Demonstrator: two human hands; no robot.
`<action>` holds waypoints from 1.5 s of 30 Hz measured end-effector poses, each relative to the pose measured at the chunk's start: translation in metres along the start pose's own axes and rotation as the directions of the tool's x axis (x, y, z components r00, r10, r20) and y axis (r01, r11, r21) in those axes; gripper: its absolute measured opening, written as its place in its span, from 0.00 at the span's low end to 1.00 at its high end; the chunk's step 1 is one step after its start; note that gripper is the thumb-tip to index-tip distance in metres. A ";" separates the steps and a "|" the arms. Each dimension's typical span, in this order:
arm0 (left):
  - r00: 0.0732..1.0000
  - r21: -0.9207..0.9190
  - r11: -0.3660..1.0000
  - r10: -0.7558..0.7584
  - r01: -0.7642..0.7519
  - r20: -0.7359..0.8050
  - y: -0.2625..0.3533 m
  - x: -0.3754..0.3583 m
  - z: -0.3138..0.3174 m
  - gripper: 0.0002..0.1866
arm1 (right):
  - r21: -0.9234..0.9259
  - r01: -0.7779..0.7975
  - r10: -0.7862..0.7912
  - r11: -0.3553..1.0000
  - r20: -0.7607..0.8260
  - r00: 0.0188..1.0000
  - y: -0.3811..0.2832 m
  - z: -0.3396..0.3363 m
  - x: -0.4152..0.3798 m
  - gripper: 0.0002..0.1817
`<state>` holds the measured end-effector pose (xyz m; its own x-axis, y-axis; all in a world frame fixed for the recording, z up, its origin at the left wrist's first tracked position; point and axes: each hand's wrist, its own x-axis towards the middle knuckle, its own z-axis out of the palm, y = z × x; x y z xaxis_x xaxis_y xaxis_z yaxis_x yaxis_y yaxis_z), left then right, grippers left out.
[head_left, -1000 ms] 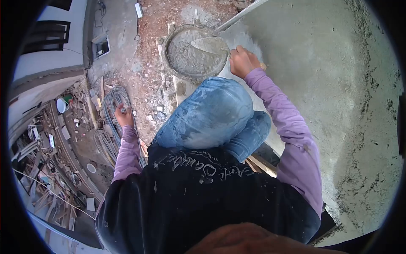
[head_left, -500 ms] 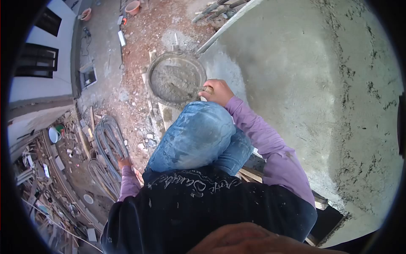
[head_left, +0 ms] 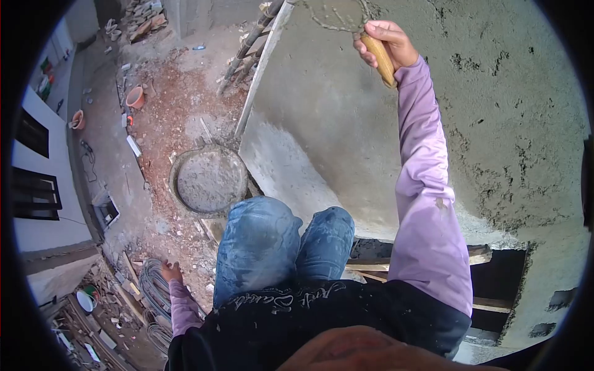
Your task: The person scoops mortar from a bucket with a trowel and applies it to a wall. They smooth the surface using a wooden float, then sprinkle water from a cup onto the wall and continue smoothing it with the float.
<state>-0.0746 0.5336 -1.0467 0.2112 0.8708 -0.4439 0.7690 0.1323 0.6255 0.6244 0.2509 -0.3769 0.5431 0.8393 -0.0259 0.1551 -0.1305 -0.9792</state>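
Right hand [head_left: 387,43], raised overhead: grip closed around the smooth wooden handle of a trowel [head_left: 378,57]; its blade, laden with wet grey mortar, lies just left of the grip against the rough plastered wall [head_left: 495,123]. Far below the grip, a round pan [head_left: 209,180] of coarse mortar sits on rubble-strewn ground. Left hand [head_left: 170,271], lower still, hangs beside coiled wire [head_left: 154,290]; whether its grip holds anything cannot be told.

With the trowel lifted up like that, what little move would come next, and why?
Probably press the trowel onto the wall and sweep it: the right hand holds it raised against the rough, patchy plaster, with mortar clinging to it. The left hand hangs free.
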 end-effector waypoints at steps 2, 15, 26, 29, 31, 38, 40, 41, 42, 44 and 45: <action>0.999 0.013 0.999 0.041 -0.042 0.021 -0.003 -0.033 -0.013 0.30 | -0.234 -0.271 -0.018 0.934 -0.787 0.617 0.027 -0.004 -0.030 0.14; 0.992 -0.331 0.937 -0.127 0.113 -0.022 0.022 -0.047 -0.033 0.28 | -0.913 0.048 -0.014 0.404 0.046 0.999 0.239 0.215 -0.034 0.13; 0.998 0.119 0.992 -0.025 0.032 -0.064 -0.007 -0.151 -0.050 0.28 | -0.680 -0.027 0.337 0.733 0.329 0.882 0.351 0.324 -0.028 0.18; 0.978 0.163 0.965 -0.196 0.206 -0.073 -0.074 -0.153 -0.046 0.28 | -0.658 -0.023 0.298 0.753 0.309 0.903 0.313 0.300 -0.030 0.18; 0.958 0.104 0.953 -0.282 0.286 -0.047 -0.118 -0.146 -0.045 0.25 | -0.624 0.054 0.168 0.780 0.291 0.942 0.274 0.285 -0.028 0.18; 0.918 0.002 0.919 -0.393 0.394 -0.051 -0.077 -0.080 -0.046 0.27 | -0.664 0.397 -0.243 0.634 0.317 0.917 0.044 0.206 0.008 0.17; 0.854 -0.259 0.817 -0.515 0.515 0.072 -0.052 -0.072 -0.042 0.28 | -0.610 0.280 -0.133 0.742 0.275 0.952 -0.022 0.178 0.018 0.14; 0.885 -0.251 0.849 -0.459 0.464 0.083 -0.042 -0.060 -0.036 0.28 | -0.484 0.252 -0.135 0.838 0.263 0.955 -0.050 0.164 0.024 0.13; 0.911 -0.244 0.878 -0.401 0.412 0.093 -0.030 -0.048 -0.030 0.28 | -0.345 0.218 -0.134 0.913 0.253 0.958 -0.070 0.146 0.031 0.13; 0.939 -0.257 0.904 -0.318 0.341 0.129 -0.009 -0.031 -0.023 0.28 | -0.160 0.183 -0.139 0.970 0.255 0.957 -0.087 0.096 0.051 0.15; 0.944 -0.279 0.904 -0.291 0.324 0.153 0.003 -0.023 -0.018 0.28 | -0.061 0.142 -0.122 0.988 0.254 0.960 -0.085 0.061 0.067 0.15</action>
<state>-0.0876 0.5222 -1.0230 0.0678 0.7111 -0.6998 0.5949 0.5343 0.6006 0.5970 0.3501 -0.3081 0.2928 0.9552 0.0438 0.2809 -0.0421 -0.9588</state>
